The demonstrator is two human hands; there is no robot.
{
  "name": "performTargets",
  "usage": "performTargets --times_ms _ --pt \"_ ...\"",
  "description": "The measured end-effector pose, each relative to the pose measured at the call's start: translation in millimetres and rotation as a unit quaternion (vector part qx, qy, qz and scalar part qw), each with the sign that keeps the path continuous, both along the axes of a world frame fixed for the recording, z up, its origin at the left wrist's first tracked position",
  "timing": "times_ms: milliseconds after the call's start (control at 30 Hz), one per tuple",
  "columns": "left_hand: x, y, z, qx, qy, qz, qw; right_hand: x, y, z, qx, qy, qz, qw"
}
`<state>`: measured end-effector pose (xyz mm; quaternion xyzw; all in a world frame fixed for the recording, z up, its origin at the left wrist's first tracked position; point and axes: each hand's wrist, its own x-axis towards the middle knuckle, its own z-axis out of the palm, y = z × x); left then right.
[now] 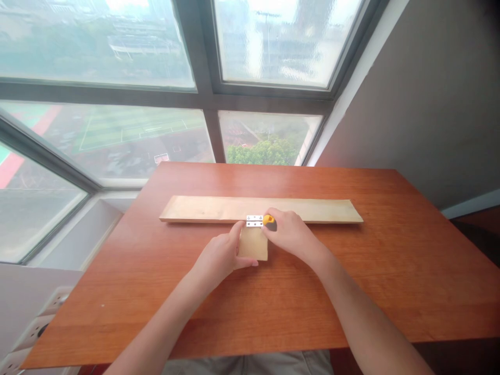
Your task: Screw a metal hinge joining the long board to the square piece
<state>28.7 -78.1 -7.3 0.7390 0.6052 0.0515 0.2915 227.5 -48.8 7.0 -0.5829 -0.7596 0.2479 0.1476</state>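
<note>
Hinge (254, 221) rests on plank (312, 210) atop table (390, 276) beside window (117, 135).

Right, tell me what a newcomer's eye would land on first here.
Two hands meet at the middle of the reddish table: the left hand grips a small wooden block, and the right hand holds a yellow-and-black tool. Beside the tool, a bright metal hinge bridges that block and a long pale plank lying crosswise. Behind, a large window looks down on a sports field.
</note>
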Motion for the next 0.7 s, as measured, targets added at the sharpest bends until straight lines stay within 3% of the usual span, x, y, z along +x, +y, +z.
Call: performTargets --times_ms 400,700 --pt "6 -4 -2.5 0.012 0.014 0.015 1.000 2 4 -0.3 -0.088 0.087 -0.028 0.992" --pt "-7 -5 -12.7 0.037 -0.119 0.030 0.992 9 10 -5.0 -0.168 0.186 -0.030 0.968"
